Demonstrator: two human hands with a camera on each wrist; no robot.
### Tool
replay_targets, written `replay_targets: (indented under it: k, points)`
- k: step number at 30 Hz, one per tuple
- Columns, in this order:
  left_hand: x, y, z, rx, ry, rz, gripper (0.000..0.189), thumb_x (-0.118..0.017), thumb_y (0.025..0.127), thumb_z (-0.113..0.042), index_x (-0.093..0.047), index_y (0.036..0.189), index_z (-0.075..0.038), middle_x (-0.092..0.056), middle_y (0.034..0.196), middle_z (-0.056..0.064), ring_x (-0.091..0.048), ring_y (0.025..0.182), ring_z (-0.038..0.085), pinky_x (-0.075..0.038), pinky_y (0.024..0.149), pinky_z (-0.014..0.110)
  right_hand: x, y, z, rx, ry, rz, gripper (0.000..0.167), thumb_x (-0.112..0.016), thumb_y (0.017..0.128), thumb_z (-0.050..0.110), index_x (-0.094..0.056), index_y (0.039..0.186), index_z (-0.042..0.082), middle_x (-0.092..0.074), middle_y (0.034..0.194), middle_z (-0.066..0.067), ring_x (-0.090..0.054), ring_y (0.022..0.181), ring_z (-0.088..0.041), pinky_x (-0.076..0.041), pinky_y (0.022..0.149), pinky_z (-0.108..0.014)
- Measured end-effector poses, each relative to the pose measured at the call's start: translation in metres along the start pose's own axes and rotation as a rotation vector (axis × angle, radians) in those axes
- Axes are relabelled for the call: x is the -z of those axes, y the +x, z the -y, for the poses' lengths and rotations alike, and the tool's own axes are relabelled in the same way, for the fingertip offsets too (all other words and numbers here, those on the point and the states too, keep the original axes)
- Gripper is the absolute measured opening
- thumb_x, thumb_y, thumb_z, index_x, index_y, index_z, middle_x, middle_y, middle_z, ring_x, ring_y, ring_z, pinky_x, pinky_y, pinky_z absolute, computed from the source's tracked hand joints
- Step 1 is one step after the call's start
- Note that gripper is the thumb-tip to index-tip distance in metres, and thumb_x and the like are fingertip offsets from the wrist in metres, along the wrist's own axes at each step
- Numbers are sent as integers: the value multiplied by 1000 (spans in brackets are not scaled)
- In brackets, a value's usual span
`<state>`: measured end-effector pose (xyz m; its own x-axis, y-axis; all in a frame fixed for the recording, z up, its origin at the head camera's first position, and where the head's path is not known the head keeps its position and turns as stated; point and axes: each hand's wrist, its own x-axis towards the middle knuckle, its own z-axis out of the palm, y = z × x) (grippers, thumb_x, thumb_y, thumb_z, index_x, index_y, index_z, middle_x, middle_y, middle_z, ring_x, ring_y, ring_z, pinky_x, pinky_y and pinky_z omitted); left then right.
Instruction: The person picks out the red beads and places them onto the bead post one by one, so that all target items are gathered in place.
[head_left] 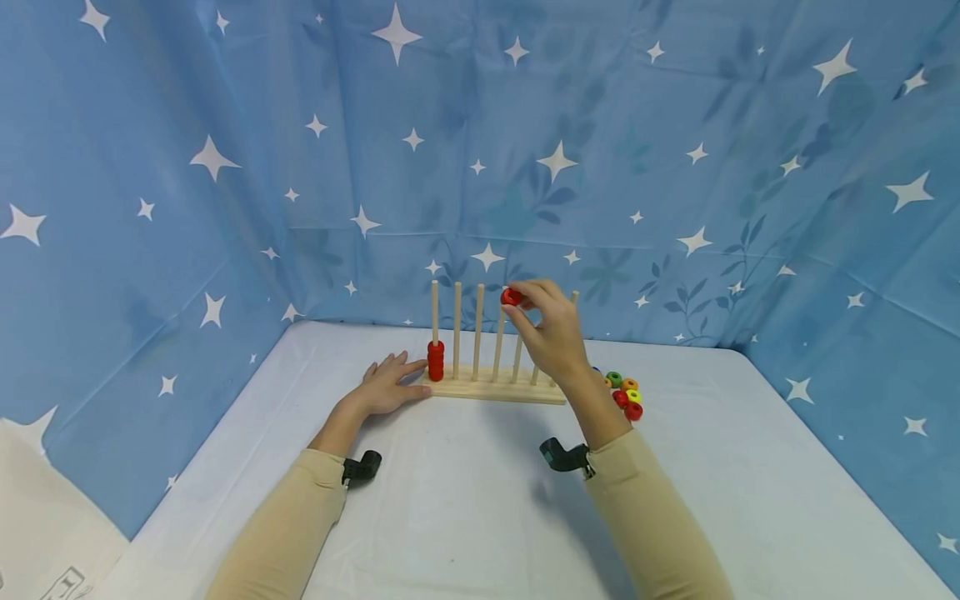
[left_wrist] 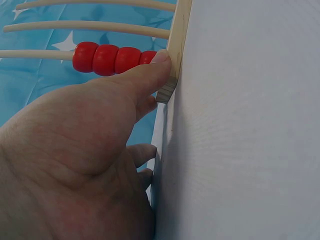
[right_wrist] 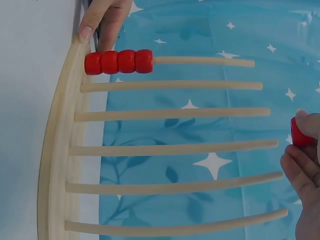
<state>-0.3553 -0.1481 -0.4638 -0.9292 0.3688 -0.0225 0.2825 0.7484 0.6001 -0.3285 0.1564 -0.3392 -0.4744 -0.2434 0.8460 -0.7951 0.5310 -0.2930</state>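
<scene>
Gloss meets matt here!
Beads (left_wrist: pixel 106 60) shining, slick and smooth — pegs (right_wrist: pixel 172 114) and base (right_wrist: pixel 59 165) in matt, pale wood — and the curtain (head_left: pixel 450 92), creased cloth.

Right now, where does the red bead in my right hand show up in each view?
Head: the red bead is just right of centre.
Left wrist: not in view.
Right wrist: the red bead is at the right edge, around mid-height.
Shared landmark: the red bead stack.

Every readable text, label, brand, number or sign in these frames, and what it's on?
Nothing legible.
Cream fabric, head view's bottom-left corner: dark printed marks, too small and cut off to read.
Wooden peg rack, stacked red beads: no lettering visible.
</scene>
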Motion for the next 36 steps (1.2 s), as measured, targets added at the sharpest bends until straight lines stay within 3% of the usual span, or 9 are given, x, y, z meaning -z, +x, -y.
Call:
replay_targets:
  k: [6,12,17,36]
  points:
    - [-1,0,1,1,11,3,73,-62,101,-52,-41,162,-17,-15,172,26,-3,160,50,3,125,69,-7,5,2,6,7,54,30,-74,97,11,-71,124,-2,-69,117,-17,-70,97,-28,-61,83,-45]
    - [-1,1,0,2,19,3,72,-62,102,-50,-41,162,-17,-15,172,26,-3,160,50,2,125,69,-15,10,5,36,-36,74,32,-76,95,9,-71,124,-3,-69,115,-16,-70,96,-27,-61,85,-37]
    - [0,0,-2,7,10,2,71,-62,102,-49,-41,161,-17,-15,172,26,-3,160,50,2,125,69,-19,15,9,51,13,68,30,-74,97,9,-71,124,-3,-67,117,-17,-69,98,-27,-61,87,-36]
    - [0,1,0,17,21,4,72,-62,101,-51,-41,162,-18,-14,173,25,-3,160,49,2,126,68,-33,39,22,14,65,114,29,-74,97,9,-70,123,-5,-70,113,-17,-70,96,-26,-61,87,-34]
